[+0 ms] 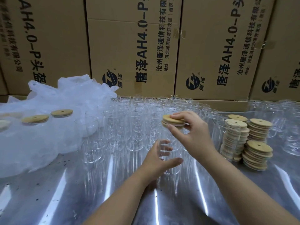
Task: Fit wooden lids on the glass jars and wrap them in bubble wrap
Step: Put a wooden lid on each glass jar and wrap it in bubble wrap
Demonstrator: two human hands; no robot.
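- A crumpled heap of clear bubble wrap lies well to the left of both hands. Two glass jars already capped with round pale wooden lids stand in it.
- Rows of empty clear glass jars stand open-mouthed behind and to the left of the hands, packed close together.
- The left hand grips one upright clear glass jar. Its fingers curl round the far side and show through the glass, and the thumb lies across the near side. The jar stands on the shiny metal table, at the front of the rows.
- The right hand is above and just right of that jar. It pinches what looks like two stacked round wooden lids, with the thumb at the near edge and the fingers on top. The lids sit over the jar's mouth, though it is unclear whether they touch the rim.
- Several leaning stacks of the same wooden discs stand to the right of the right hand, among more jars.
- Brown printed cardboard boxes form a wall behind everything.
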